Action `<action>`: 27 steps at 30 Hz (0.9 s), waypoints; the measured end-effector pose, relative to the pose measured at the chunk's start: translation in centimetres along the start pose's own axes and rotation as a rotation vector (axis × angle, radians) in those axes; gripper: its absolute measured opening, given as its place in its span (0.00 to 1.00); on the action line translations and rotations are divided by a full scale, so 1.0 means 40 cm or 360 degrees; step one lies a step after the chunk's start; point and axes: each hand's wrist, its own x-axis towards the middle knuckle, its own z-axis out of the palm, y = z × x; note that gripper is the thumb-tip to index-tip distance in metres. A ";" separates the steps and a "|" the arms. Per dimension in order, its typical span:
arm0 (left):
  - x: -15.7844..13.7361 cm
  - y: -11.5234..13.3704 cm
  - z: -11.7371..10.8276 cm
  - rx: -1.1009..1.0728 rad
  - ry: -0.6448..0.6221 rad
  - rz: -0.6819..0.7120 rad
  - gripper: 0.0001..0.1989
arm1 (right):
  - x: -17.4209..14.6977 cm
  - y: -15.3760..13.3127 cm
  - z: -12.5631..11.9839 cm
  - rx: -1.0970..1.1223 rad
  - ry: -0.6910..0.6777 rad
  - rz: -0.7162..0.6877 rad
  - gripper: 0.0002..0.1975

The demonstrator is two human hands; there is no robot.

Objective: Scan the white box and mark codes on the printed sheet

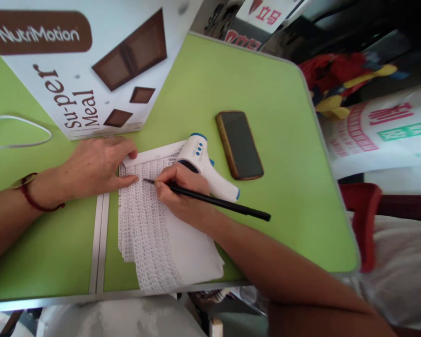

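A black pen is pinched between the thumb and fingers of my right hand, its tip over the handwritten sheets. Dense rows of writing cover the left part of the top sheet; its right part is blank. My left hand lies at the left edge of the papers, thumb and forefinger apart, and appears to hold nothing. A white and blue infrared thermometer lies on the papers' upper right, partly hidden by my right hand.
On the green table a smartphone lies right of the thermometer. A large white box stands at the back left, near a white cable. A red chair and a printed white sack are beyond the right edge.
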 end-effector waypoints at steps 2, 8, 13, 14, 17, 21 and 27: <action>-0.001 0.001 -0.001 -0.0004 -0.0006 -0.0004 0.16 | 0.001 -0.002 -0.001 0.0018 -0.0038 -0.0004 0.04; 0.001 0.002 -0.001 -0.0027 -0.0010 -0.0020 0.17 | 0.002 -0.005 -0.008 0.0044 -0.0050 0.0014 0.04; 0.002 0.003 -0.003 -0.0006 -0.0052 -0.0046 0.18 | 0.000 -0.005 -0.003 0.0033 0.0005 -0.0028 0.04; 0.002 0.003 -0.003 -0.0004 -0.0052 -0.0048 0.18 | 0.000 -0.005 -0.001 0.0021 0.0023 -0.0031 0.05; 0.002 0.003 -0.002 -0.0001 -0.0027 -0.0035 0.17 | -0.002 -0.006 0.001 -0.0001 0.0089 -0.0039 0.05; 0.002 0.002 0.001 -0.0015 -0.0008 -0.0019 0.17 | -0.002 -0.004 -0.001 0.0045 0.0041 -0.0050 0.05; 0.002 0.003 0.000 0.0004 -0.0032 -0.0035 0.17 | -0.002 -0.001 -0.005 0.0012 0.0050 0.0034 0.04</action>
